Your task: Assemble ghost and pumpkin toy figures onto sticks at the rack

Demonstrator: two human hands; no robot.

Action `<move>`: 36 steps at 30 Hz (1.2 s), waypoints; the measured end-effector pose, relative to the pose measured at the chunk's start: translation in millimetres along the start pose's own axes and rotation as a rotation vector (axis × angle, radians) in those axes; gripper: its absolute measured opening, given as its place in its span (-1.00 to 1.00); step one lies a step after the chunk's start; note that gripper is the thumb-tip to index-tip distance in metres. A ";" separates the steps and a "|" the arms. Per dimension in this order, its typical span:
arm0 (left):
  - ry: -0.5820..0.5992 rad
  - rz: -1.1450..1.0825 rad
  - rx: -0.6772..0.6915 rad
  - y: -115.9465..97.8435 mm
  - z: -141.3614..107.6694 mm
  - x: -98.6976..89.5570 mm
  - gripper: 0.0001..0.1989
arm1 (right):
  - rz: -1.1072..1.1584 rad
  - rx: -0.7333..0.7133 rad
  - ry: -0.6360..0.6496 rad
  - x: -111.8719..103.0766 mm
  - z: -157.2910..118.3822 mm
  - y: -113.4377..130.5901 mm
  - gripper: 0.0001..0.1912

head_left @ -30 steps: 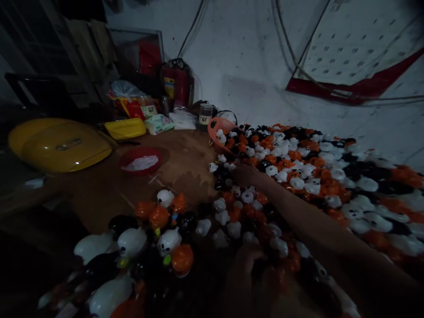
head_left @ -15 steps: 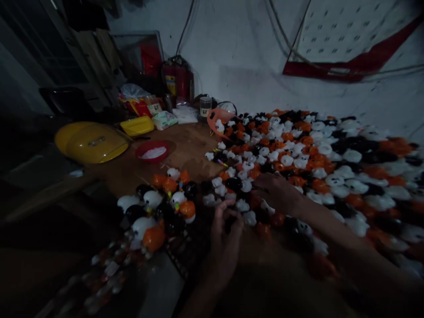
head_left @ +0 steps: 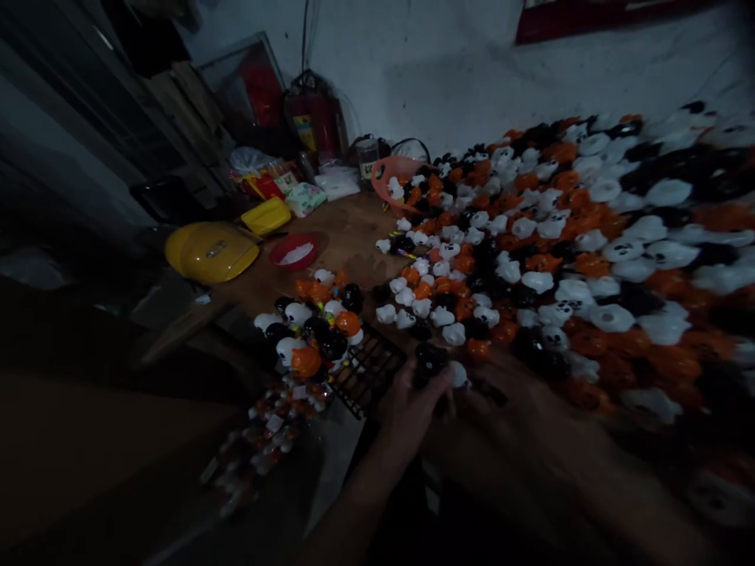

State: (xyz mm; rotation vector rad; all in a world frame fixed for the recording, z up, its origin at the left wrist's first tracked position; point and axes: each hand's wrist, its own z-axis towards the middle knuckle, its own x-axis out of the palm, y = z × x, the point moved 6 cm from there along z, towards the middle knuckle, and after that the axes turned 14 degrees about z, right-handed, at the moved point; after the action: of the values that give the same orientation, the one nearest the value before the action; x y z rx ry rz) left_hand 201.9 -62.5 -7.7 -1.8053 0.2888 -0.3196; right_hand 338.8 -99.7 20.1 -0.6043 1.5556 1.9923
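Observation:
My left hand (head_left: 413, 405) is closed around a black figure (head_left: 432, 360) at the table's front edge. A small white piece (head_left: 458, 374) shows beside its thumb. Close on the right is my right hand (head_left: 501, 389), dark and blurred; what its fingers hold, if anything, cannot be made out. Just beyond both hands lies a large heap of white, orange and black figures (head_left: 554, 291), some with ghost-like faces. To the left, a cluster of similar figures (head_left: 307, 358) sits by a dark wire rack (head_left: 371, 369).
A red bowl (head_left: 293, 253) with white contents, a yellow container (head_left: 213, 251) and a smaller yellow tray (head_left: 267, 216) stand on the left of the wooden table (head_left: 348, 236). An orange basket (head_left: 396, 182) lies tipped at the back. More small figures (head_left: 268, 440) hang low on the left.
The view has tilted down. My left hand has closed on a black figure. My right hand has come back from the heap to beside my left hand.

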 end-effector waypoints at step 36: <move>-0.038 0.235 -0.045 1.3 -6.1 -18.7 -0.65 | 0.661 0.311 -0.119 6.1 4.4 -5.5 -0.76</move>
State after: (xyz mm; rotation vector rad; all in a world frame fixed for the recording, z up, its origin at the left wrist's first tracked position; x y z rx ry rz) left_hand 182.2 -61.6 -8.7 -1.7982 0.4804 -0.1136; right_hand 337.7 -93.5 13.3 0.1827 2.1141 2.0967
